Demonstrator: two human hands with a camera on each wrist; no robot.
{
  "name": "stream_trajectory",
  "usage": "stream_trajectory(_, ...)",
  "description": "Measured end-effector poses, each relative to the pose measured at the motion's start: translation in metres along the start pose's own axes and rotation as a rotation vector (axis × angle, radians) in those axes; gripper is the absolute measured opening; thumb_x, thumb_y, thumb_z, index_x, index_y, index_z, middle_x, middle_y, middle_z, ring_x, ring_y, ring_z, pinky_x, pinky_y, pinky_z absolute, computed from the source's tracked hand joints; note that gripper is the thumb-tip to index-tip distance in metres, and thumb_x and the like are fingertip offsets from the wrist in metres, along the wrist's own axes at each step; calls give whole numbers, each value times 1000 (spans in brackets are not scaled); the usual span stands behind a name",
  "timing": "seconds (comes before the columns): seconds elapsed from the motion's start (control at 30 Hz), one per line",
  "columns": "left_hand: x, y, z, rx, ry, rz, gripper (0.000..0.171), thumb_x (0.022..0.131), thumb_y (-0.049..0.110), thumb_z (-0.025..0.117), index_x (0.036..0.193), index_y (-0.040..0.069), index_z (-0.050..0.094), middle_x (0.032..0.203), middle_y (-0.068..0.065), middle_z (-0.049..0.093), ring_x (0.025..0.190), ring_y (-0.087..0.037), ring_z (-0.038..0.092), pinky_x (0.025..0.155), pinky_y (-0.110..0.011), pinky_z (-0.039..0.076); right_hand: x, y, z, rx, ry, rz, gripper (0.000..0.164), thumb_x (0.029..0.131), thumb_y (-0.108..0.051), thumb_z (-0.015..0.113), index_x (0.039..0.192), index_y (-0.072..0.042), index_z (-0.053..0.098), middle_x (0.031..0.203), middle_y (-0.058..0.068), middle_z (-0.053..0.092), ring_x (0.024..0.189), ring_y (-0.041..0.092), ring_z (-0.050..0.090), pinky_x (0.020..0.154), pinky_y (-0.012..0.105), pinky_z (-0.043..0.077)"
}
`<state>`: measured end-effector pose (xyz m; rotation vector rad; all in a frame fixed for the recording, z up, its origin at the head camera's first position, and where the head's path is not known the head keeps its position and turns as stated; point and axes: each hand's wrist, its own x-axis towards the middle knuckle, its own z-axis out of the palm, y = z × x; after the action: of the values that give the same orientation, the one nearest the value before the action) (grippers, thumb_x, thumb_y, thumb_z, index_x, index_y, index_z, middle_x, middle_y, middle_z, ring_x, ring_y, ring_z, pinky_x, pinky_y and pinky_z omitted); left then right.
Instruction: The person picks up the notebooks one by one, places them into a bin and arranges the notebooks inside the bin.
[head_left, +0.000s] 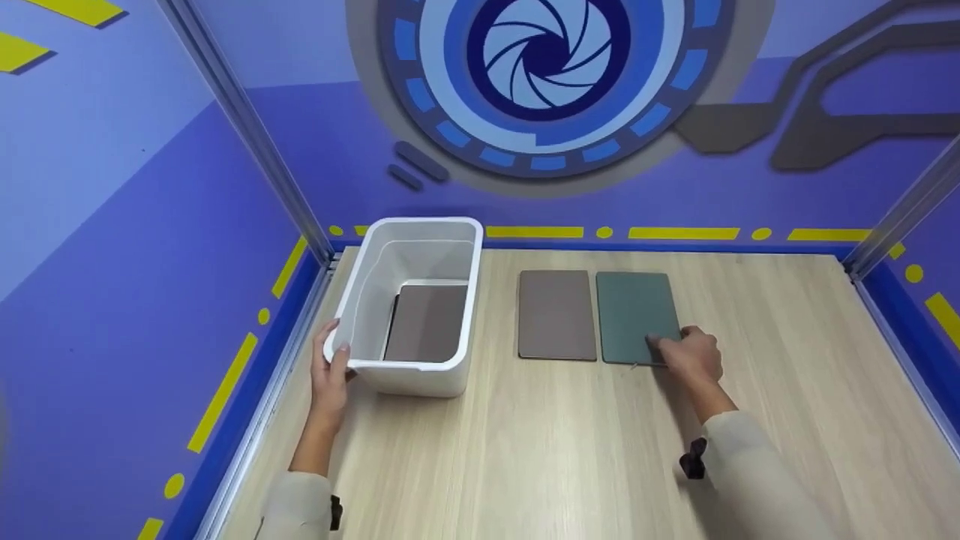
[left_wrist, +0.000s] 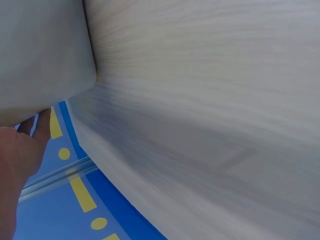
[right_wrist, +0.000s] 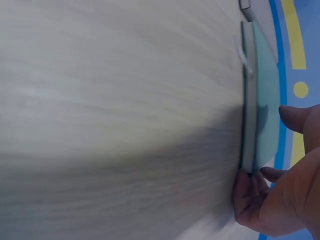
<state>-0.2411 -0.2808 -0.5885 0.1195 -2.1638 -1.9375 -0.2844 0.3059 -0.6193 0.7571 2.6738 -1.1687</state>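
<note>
A white plastic bin (head_left: 420, 381) stands on the left of the table, and my left hand (head_left: 328, 379) grips its near left corner. Inside the bin lies a brown notebook (head_left: 429, 322), with a dark edge showing along its left side. To the bin's right, another brown notebook (head_left: 556, 315) lies flat beside a green notebook (head_left: 636, 315). My right hand (head_left: 694, 356) is at the green notebook's right edge. In the right wrist view its fingers touch that edge, while the thumb (right_wrist: 292, 117) hovers over the cover. A thin ribbon (right_wrist: 243, 57) sticks out from the pages.
The light wooden table (head_left: 555, 450) is bounded by a printed blue back wall (head_left: 300, 150) and side walls. Metal corner posts (head_left: 255, 127) rise at the back. The bin stands near the table's left edge.
</note>
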Motion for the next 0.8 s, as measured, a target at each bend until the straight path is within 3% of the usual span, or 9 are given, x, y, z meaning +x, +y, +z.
stream_trajectory(0.37,-2,1,1,-43,5,-2,50,114,19,41,163,19,34,151,-9,47,127,-25,58,92,-23,52,6,-10,0,-149,-38,-20,100,92,-47,74,160,12,30,148,41,41,137,57,41,115,69,34)
stream_trajectory(0.57,-1,2,1,-43,0,-3,50,114,20,41,164,18,33,154,-8,44,129,-25,57,94,-23,52,8,-17,-2,-153,-58,-15,96,92,-42,76,154,17,34,144,44,41,133,57,42,110,67,41)
stream_trajectory(0.8,1,-1,1,-40,6,2,49,114,19,41,163,19,35,148,-8,46,122,-26,57,89,-24,53,9,-13,-1,-128,-82,0,107,92,-43,77,161,16,20,151,46,33,133,60,44,113,68,42)
